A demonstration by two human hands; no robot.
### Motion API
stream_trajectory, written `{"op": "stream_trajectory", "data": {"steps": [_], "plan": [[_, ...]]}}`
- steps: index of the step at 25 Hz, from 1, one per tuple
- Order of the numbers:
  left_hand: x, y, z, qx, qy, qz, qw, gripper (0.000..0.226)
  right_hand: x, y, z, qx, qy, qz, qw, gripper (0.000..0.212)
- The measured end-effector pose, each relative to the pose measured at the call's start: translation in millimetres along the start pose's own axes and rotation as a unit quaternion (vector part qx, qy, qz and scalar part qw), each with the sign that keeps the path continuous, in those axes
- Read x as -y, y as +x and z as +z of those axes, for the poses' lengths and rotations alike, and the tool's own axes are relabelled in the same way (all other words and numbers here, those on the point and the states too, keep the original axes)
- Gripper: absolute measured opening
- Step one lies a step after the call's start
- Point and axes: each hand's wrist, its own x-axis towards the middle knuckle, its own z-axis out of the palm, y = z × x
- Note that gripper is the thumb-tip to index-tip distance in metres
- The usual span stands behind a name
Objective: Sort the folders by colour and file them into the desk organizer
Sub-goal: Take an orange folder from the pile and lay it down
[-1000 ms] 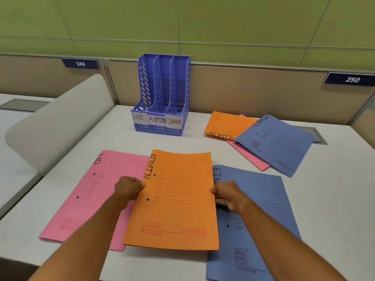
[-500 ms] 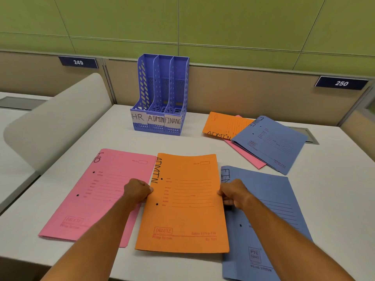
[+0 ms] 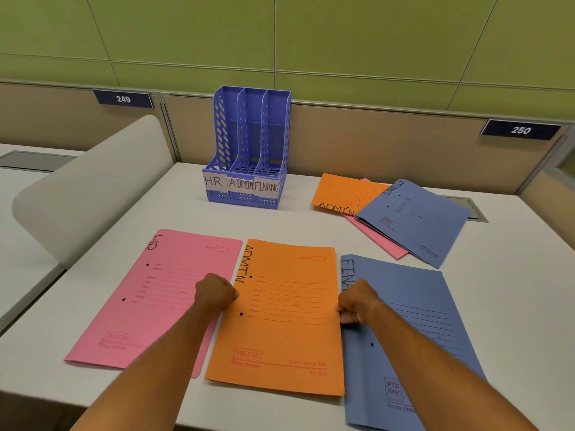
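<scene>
Near the desk's (image 3: 311, 222) front edge, the left hand (image 3: 215, 293) and right hand (image 3: 357, 303) pinch the orange ADMIN folder (image 3: 280, 331) by its side edges, fingers curled, between a pink HR folder (image 3: 161, 293) and a blue folder (image 3: 413, 331). The empty purple organizer (image 3: 249, 150) stands at the back edge, with a loose pile of folders (image 3: 398, 213) toward the back right corner; nothing lies between

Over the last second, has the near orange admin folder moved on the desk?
Yes. The near orange folder slid right, off the pink folder it overlapped, and now lies squarer between it and the blue folder.
</scene>
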Motion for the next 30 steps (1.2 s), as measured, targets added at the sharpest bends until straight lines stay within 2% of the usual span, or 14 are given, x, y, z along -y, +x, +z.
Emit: {"op": "stream_trajectory", "data": {"steps": [5, 9, 11, 14, 15, 17, 19, 22, 25, 30], "plan": [[-1, 4, -4, 0.004, -0.01, 0.002, 1.0, 0.026, 1, -5, 1, 0.016, 0.059, -0.004, 0.998, 0.031], [-6, 8, -1, -0.003, 0.042, 0.045, 0.998, 0.037, 6, -6, -5, -0.006, 0.092, -0.042, 0.995, 0.027], [-12, 6, 5, -0.016, 0.093, 0.102, 0.99, 0.034, 7, -2, -7, -0.03, 0.05, -0.087, 0.995, 0.026], [-25, 4, 19, -0.006, 0.168, 0.165, 0.972, 0.071, 7, -6, -11, -0.093, -0.083, -0.185, 0.975, 0.029], [-29, 3, 25, -0.002, 0.196, 0.186, 0.963, 0.079, 6, -7, -13, -0.103, -0.126, -0.213, 0.964, 0.036], [-43, 0, 39, -0.001, 0.252, 0.233, 0.939, 0.089, 1, -4, -21, -0.114, -0.208, -0.242, 0.941, 0.065], [-58, -5, 55, -0.002, 0.284, 0.277, 0.918, 0.095, -5, 0, -32, -0.127, -0.268, -0.252, 0.921, 0.082], [-84, -12, 80, 0.007, 0.306, 0.334, 0.891, 0.102, -14, 10, -52, -0.161, -0.32, -0.255, 0.898, 0.096], [-107, -17, 104, 0.003, 0.329, 0.377, 0.866, 0.106, -21, 22, -73, -0.198, -0.349, -0.261, 0.878, 0.1], [-141, -16, 147, 0.011, 0.376, 0.399, 0.836, 0.107, -31, 51, -111, -0.221, -0.354, -0.258, 0.871, 0.101]]}}
